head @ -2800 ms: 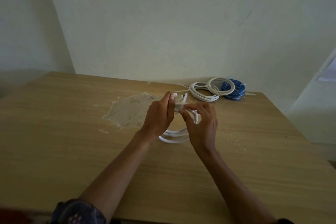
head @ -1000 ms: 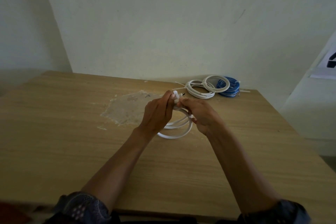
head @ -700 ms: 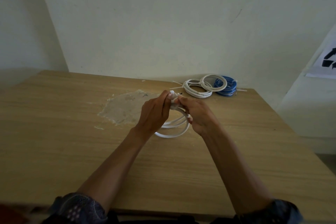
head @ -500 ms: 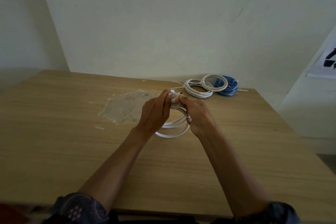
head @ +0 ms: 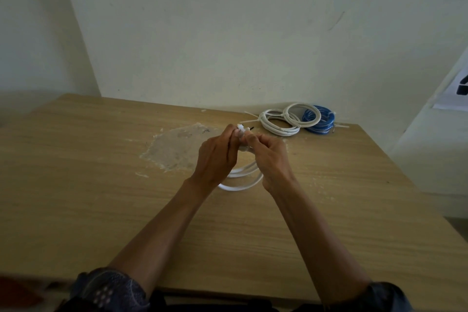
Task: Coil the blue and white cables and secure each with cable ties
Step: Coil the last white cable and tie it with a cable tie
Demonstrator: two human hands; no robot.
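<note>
Gripping the loose coil of flat white cable (head: 240,186) at its top, your 2 hands hang it over the middle of the light wooden table (head: 101,185); your left hand (head: 215,157) curls round the gathered loops; your right hand (head: 268,159) pinches what looks like the small white plastic cable tie (head: 241,127); cinching seems to be the step in hand; squeeze every loop together and pull the tail straight so none escapes; 2 tied white coils (head: 278,132) and 1 tied blue coil (head: 319,129) lie far right.
</note>
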